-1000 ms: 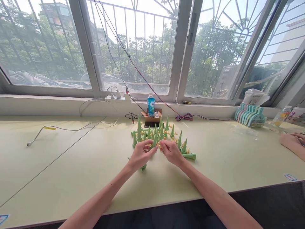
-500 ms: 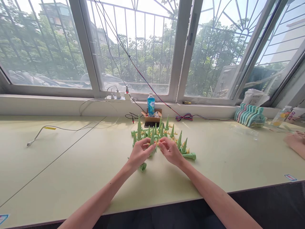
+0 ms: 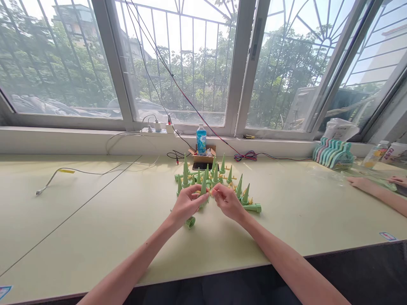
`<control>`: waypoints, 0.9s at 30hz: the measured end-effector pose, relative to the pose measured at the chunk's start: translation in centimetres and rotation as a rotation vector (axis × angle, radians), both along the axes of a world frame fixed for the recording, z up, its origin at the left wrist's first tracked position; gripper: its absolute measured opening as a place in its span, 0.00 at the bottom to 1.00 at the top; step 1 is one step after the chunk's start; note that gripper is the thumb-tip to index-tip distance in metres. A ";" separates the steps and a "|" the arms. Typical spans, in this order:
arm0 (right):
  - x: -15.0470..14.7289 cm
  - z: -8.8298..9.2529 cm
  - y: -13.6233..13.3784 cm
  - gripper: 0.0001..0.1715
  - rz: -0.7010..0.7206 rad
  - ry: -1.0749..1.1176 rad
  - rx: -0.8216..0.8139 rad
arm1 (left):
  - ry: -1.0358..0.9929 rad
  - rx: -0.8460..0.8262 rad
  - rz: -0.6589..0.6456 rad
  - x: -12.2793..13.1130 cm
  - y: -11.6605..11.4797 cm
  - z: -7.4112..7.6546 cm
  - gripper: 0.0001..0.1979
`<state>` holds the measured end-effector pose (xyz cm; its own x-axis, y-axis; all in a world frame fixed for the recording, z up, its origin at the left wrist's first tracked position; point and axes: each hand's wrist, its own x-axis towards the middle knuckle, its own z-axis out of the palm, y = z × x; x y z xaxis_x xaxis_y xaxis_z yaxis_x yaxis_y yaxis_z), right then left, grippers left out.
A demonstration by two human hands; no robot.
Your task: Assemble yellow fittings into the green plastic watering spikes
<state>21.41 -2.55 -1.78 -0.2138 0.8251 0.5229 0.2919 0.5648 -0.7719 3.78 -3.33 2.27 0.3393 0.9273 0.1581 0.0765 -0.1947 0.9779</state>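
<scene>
Your left hand [image 3: 186, 206]: grip closed on a green cone [image 3: 204, 184]. Your right hand [image 3: 229, 203]: can't tell its grip. Blue bottle [image 3: 201, 144], far: label [image 3: 203, 138] unreadable at this size.

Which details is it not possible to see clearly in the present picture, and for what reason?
- Head view: what the right hand pinches, if anything; the hand itself covers it.
- Head view: the lower part of the green cone held by the left hand; that hand partly covers it.
- Head view: the base of the blue bottle; the cardboard box hides it.
- Head view: the small sticker's marking; too small to read.
</scene>
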 end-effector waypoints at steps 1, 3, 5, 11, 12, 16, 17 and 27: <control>0.0 -0.1 0.0 0.17 -0.006 -0.006 0.002 | 0.005 0.010 -0.004 0.0 0.0 -0.1 0.17; 0.0 -0.2 0.1 0.19 -0.018 -0.018 0.006 | 0.015 0.045 -0.014 -0.1 0.1 -0.3 0.16; 0.0 -0.2 0.2 0.21 -0.024 -0.026 0.009 | 0.026 0.086 -0.021 -0.1 0.2 -0.5 0.15; 0.1 -0.2 0.3 0.24 -0.024 -0.050 0.021 | 0.009 0.147 -0.013 -0.1 0.2 -0.8 0.16; 0.0 -0.2 0.2 0.24 -0.027 -0.054 0.023 | 0.006 0.150 -0.014 -0.1 0.2 -0.8 0.16; 0.0 -0.1 0.2 0.25 -0.038 -0.051 0.033 | 0.013 0.119 -0.029 0.0 0.2 -0.6 0.14; -0.1 -0.2 0.2 0.25 -0.041 -0.047 0.033 | 0.014 0.109 -0.029 0.0 0.1 -0.5 0.13; -0.1 0.0 -0.2 0.21 -0.004 -0.034 0.014 | -0.032 -0.021 -0.010 0.1 0.1 -0.1 0.16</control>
